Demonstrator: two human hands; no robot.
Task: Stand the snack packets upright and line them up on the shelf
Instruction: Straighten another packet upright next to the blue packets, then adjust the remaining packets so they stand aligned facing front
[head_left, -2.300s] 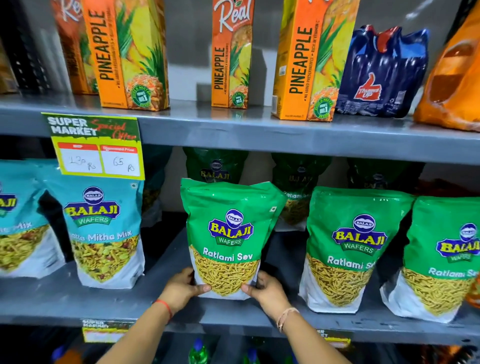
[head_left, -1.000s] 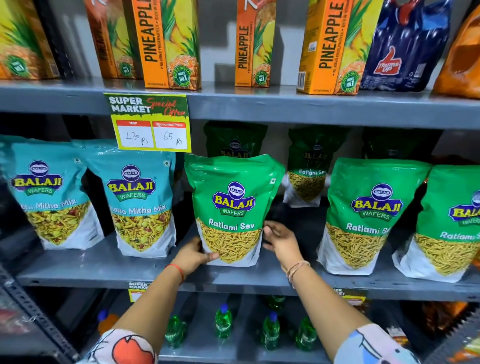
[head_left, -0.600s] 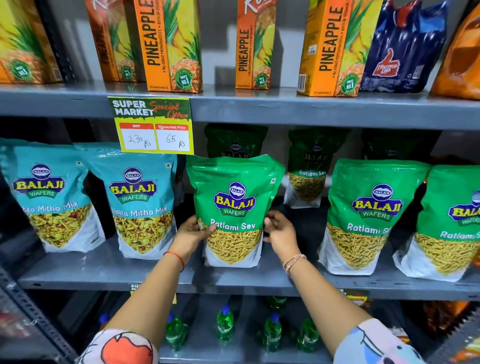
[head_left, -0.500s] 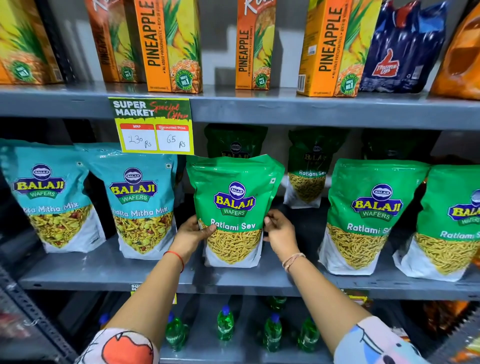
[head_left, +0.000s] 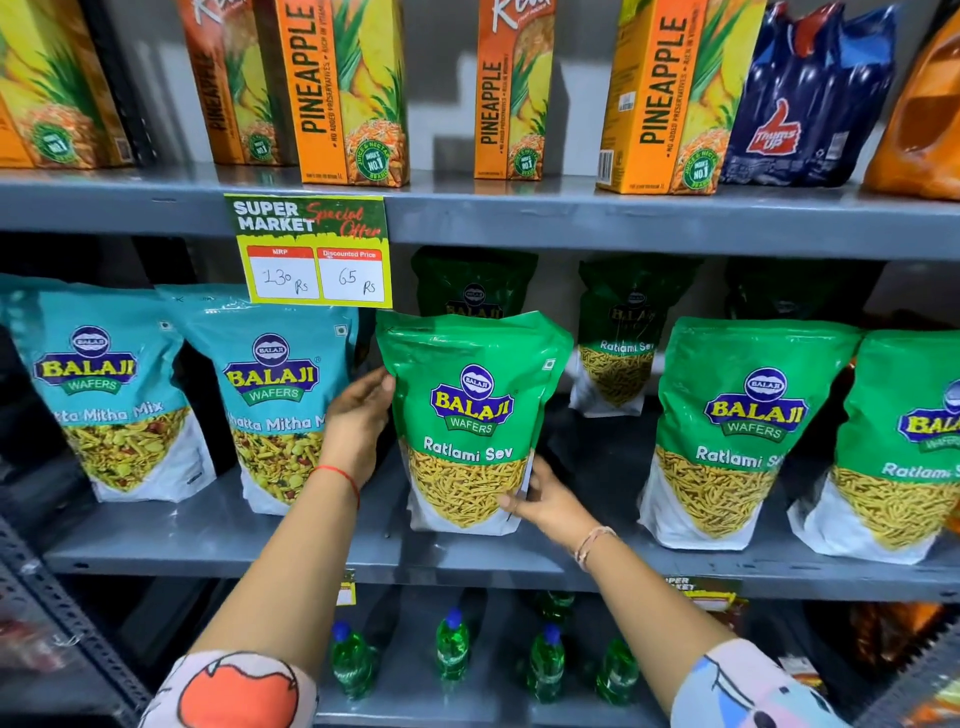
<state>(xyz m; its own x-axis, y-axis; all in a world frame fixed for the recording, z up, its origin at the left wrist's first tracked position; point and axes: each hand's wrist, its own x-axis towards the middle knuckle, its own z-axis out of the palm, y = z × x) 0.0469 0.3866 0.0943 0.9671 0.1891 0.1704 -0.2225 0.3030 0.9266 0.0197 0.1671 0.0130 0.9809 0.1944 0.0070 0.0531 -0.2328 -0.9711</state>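
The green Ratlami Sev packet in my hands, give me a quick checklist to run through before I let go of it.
1. Both hands on the packet: ok. Left hand is on its upper left edge, right hand on its lower right corner.
2. Green packet upright: ok, base on the middle shelf, label facing out.
3. Front row in line: cannot tell; it looks roughly level with the next green packet, but the wide lens distorts.
4. Spacing: not ok, it stands closer to the blue packet than to that green one.
5. Stands unaided: cannot tell while it is held.
6. Price tag clear of the packet top: ok.
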